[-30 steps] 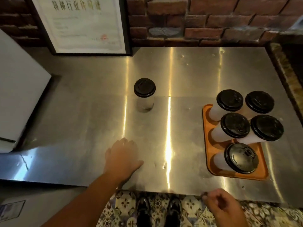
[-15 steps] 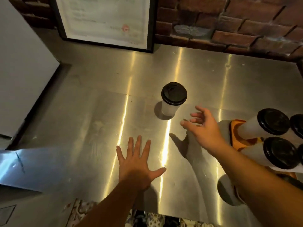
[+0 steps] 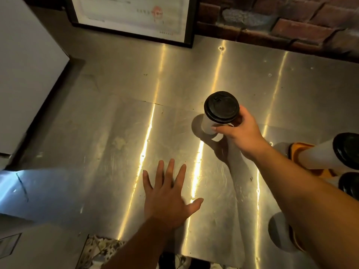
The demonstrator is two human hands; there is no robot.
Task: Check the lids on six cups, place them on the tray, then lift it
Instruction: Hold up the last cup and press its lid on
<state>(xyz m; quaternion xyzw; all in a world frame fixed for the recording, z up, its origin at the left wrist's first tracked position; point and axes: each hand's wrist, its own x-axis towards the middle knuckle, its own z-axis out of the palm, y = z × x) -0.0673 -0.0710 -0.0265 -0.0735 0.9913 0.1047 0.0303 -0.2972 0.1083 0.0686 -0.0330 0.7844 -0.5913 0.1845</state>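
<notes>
A white paper cup (image 3: 207, 123) with a black lid (image 3: 221, 106) stands on the steel counter (image 3: 116, 133), right of centre. My right hand (image 3: 240, 131) grips the cup's side just under the lid, thumb in front and fingers behind. Flat on the counter near the front edge lies my left hand (image 3: 167, 195), fingers spread and holding nothing. At the far right, an orange tray (image 3: 297, 150) carries lidded white cups; one cup (image 3: 318, 157) shows in full and another black lid (image 3: 349, 184) peeks below it. My right forearm hides most of the tray.
A framed certificate (image 3: 132, 16) leans on the brick wall (image 3: 281, 22) at the back. A white appliance (image 3: 25, 65) fills the left side. Patterned floor tiles (image 3: 101, 251) show below the counter's front edge.
My right hand has reached forward from the front edge and taken hold of the lone cup. My left hand stays flat on the counter. The view has swung left, pushing the tray to the edge.
</notes>
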